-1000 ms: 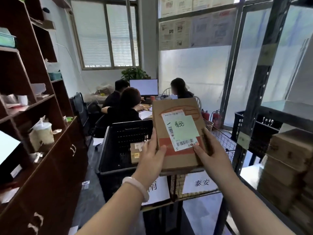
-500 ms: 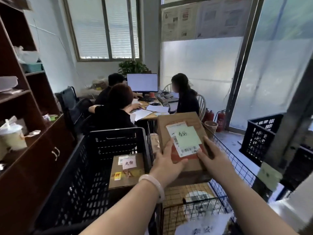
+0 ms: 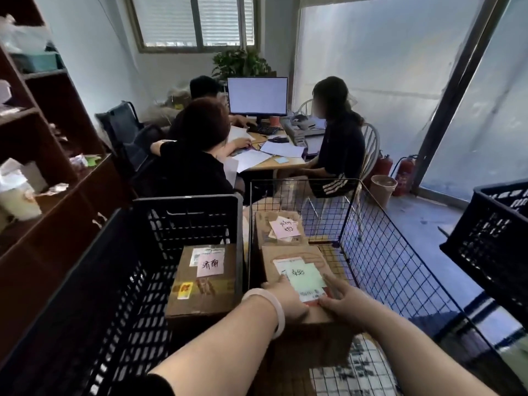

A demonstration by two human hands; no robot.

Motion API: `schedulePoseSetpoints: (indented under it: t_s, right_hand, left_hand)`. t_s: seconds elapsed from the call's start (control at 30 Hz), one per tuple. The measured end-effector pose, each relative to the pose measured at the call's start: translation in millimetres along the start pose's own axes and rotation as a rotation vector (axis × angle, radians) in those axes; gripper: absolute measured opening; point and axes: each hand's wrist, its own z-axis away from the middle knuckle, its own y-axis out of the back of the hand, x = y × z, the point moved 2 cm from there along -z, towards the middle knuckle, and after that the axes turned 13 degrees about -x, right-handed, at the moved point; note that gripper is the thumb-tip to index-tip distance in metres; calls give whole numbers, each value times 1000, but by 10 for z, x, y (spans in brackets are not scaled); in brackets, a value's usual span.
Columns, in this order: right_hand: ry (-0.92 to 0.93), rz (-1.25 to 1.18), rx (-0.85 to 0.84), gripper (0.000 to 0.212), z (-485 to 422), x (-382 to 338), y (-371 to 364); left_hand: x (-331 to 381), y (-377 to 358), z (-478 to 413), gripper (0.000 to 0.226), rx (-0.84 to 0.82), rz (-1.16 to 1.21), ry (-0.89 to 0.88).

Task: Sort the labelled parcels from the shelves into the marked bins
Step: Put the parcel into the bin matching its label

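The parcel [image 3: 297, 284], a brown cardboard box with a pale green label [image 3: 303, 277] on its top face, sits low in the lower centre of the frame, inside the wire bin [image 3: 380, 252], with both hands on its near end. It looks stiff and square-edged, so it should keep its shape under a side grip; its weight cannot be told, though two hands steadying it suggests some bulk. The card should give fair friction, while any taped patches would likely be slicker. The safest hold seems to be on the two near corners or the side faces, clear of the label so the writing stays readable. The left hand [image 3: 287, 298], with a pale bangle [image 3: 274, 312] at the wrist, comes in from the lower left, palm down, fingers curled over the near left edge and the thumb lying along the label's left border. The right hand [image 3: 343, 304] reaches in from the lower right, fingers spread flat and only lightly bent on the top near the label's right corner, pressing more than clasping. Whether the box rests on the bin floor or is borne by the hands cannot be told. Just beyond it lies a second box [image 3: 281, 228] with a pink note, and to the left, in the black crate [image 3: 185, 212], a third [image 3: 204, 281].
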Motion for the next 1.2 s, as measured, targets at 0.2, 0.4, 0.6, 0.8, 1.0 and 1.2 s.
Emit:
schedulePoseSetpoints:
  t_s: [0.2,0.4,0.6,0.8,1.0,1.2]
  right_hand:
    - [-9,127,-184,94,-256,-63,-126]
    - [-65,255,-221,95,-392,-16,-392]
    - [-113,459,-186,100,-391,-2,-406]
    - [-18,589,86,97,-91,-217,-186]
    - [30,638,476,93,712,-351,-167]
    - [-27,508,855,89,1865,-181,-711]
  left_hand:
    - [75,18,-108,90,-59,-227,118]
    - [114,182,-88,75,83,-329,-75]
    - [35,434,35,70,363,-437,-305]
    - [-183,410,203,70,436,-477,-353]
    - [-161,221,565,70,575,-467,-560]
    - [-50,-214,1089,75,590,-588,-834]
